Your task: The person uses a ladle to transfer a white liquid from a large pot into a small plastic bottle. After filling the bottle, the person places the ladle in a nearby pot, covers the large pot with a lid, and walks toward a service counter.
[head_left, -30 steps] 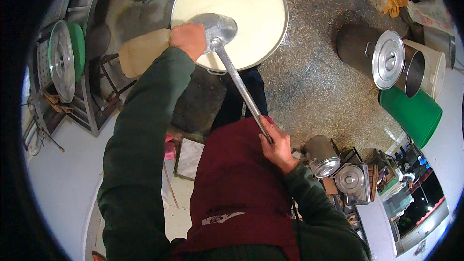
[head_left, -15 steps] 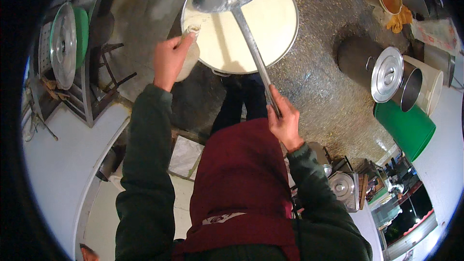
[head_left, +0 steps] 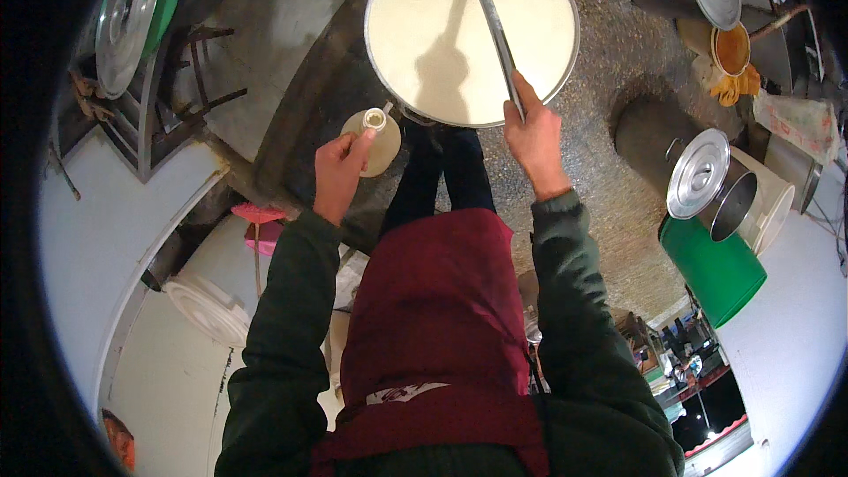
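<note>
In front of me stands a wide metal pot (head_left: pixel 576 46) of pale, creamy liquid (head_left: pixel 415 18). My right hand (head_left: pixel 535 134) is closed round the handle end of a large metal ladle (head_left: pixel 496 28). The ladle's bowl lies toward the pot's far side, its lower edge hidden in the liquid. Just left of the pot's near rim, my left hand (head_left: pixel 340 168) grips the narrow white neck of a pale, round-bodied jug (head_left: pixel 382 152). The jug's mouth faces up and looks uncapped. Fingers partly hide the neck.
At right are a tall pot with a metal lid (head_left: pixel 698 172), a green barrel (head_left: pixel 714 269) and an orange-brown container (head_left: pixel 731 49) beside orange gloves (head_left: pixel 735 86). A metal rack (head_left: pixel 146 128) carrying large lids stands at left. The floor (head_left: pixel 609 137) looks wet.
The ladle has gone from above the pot down into the liquid, and my right hand has moved forward. My left hand has drawn the jug back from over the pot's edge, nearer to me.
</note>
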`<state>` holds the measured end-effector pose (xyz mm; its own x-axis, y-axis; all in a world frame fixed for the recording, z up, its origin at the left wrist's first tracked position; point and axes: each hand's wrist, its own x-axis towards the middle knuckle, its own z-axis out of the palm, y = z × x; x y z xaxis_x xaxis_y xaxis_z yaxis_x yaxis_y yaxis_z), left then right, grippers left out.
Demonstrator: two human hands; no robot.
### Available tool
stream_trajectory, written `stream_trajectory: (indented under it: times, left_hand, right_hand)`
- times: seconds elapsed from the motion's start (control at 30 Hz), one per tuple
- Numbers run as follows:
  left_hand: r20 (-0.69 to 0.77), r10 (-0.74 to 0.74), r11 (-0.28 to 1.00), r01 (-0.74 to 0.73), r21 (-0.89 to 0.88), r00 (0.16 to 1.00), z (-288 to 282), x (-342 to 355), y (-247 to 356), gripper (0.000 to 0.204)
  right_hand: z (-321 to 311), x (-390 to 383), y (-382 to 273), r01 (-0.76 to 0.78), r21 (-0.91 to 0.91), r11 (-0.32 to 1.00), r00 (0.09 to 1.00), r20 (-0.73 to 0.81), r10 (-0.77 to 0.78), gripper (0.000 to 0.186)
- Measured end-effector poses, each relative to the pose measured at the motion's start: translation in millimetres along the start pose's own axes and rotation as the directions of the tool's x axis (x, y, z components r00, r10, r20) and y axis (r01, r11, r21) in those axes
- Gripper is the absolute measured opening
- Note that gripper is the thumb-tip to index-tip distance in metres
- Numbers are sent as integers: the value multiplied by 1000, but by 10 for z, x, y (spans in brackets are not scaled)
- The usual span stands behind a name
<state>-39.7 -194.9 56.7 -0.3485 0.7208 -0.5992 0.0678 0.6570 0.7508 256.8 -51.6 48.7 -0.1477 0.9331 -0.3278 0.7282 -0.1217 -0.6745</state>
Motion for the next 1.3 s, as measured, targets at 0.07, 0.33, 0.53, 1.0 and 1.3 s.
stream_trajectory:
  times: [0.07,0.33,0.53,1.0,1.3]
  left_hand:
    - [-18,-31,999,30,-16,999,-22,-82,-102,50]
    - [-45,-51,994,46,-100,998,-134,-311,-441,48]
    - [-64,-35,997,31,-66,997,-183,-407,-494,46]
    - [-86,-57,980,39,-194,995,-231,-480,-549,46]
    - [-80,-59,988,46,-145,995,-252,-496,-539,48]
  right_hand:
    - [13,173,-27,40,-53,998,999,-12,-41,49]
    - [86,794,65,16,-136,991,996,86,-4,52]
    - [127,1045,38,-234,-36,972,941,245,235,53]
    - [656,1275,355,-342,-89,935,862,367,350,57]
    - [830,866,601,-372,-71,925,841,395,369,57]
